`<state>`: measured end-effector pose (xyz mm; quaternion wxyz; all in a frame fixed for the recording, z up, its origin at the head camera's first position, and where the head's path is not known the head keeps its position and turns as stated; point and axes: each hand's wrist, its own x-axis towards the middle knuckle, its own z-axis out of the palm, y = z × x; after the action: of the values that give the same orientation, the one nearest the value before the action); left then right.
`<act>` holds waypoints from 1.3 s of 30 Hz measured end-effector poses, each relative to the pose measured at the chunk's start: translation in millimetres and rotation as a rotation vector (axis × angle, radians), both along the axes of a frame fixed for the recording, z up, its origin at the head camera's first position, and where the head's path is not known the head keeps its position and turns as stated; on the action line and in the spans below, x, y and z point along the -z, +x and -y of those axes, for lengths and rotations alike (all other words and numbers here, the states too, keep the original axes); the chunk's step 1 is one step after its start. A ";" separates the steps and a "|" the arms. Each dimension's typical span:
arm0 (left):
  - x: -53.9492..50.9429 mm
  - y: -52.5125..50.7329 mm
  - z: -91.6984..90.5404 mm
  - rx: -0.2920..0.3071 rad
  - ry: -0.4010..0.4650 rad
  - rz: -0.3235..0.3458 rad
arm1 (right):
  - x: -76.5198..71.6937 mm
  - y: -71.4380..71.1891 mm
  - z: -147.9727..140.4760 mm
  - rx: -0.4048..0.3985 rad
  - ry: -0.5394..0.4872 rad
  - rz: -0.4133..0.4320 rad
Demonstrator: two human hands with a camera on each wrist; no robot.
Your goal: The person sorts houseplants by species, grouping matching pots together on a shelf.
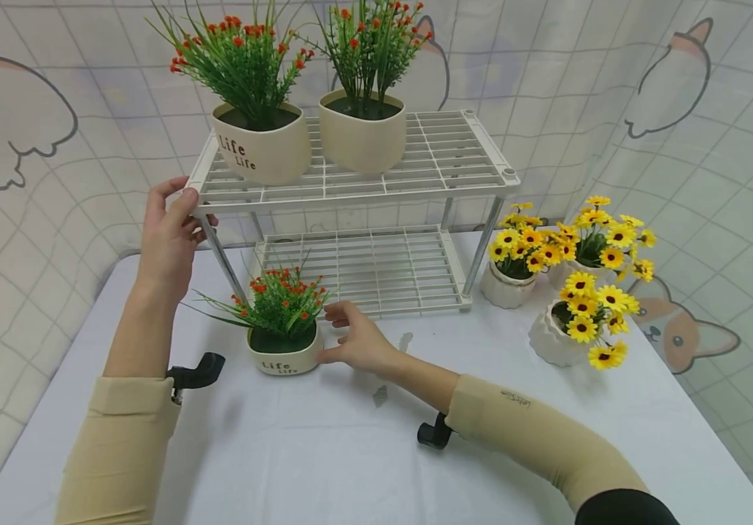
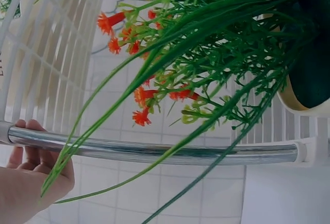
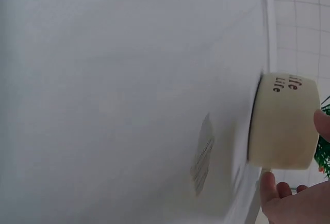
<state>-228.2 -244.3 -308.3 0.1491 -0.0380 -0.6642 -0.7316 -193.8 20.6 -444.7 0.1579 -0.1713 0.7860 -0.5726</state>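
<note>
At the upper left corner of a white two-tier wire rack (image 1: 350, 193), my left hand (image 1: 169, 233) grips the frame, thumb on the corner and fingers curled round beside the metal post (image 2: 170, 152). In front of the rack's lower shelf, a cream "Life" flowerpot (image 1: 284, 357) with red flowers and green grass stands upright on the table. My right hand (image 1: 360, 343) is at this pot's right side, thumb and fingers spread apart against its end. Two matching flowerpots, one at left (image 1: 265, 149) and one beside it (image 1: 363, 138), stand on the top shelf.
Right of the rack stand three whitish pots of yellow flowers: one near the post (image 1: 509, 286), one in front (image 1: 557, 339), another behind (image 1: 589, 270). A white cloth covers the table (image 1: 324, 452). Grey leaf-shaped prints (image 1: 379, 396) mark it. A patterned curtain (image 1: 87, 73) hangs behind.
</note>
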 end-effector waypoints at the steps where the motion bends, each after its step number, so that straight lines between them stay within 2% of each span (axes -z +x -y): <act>1: -0.1 0.0 0.2 -0.001 -0.001 -0.002 | 0.9 -0.1 2.7 -0.008 0.001 0.001; 9: 0.4 -0.6 1.2 0.006 0.002 -0.011 | 4.0 0.5 18.4 -0.039 0.008 0.028; 16: 1.6 -3.2 0.6 0.026 0.032 -0.018 | 3.8 0.2 24.9 -0.021 0.058 -0.008; 26: 3.0 -3.3 0.7 0.019 0.013 -0.025 | 6.5 -2.1 34.0 -0.016 0.103 -0.053; 32: 3.3 -3.9 1.1 0.025 0.029 -0.031 | 7.1 -2.9 33.3 0.006 0.165 -0.072; 39: 3.1 -4.1 1.2 0.037 0.048 -0.037 | 3.0 -0.1 18.3 0.002 0.205 -0.062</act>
<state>-232.4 -245.4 -311.3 0.1490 -0.0602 -0.6427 -0.7491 -193.9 2.3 -447.8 0.1497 -0.1708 0.8452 -0.4837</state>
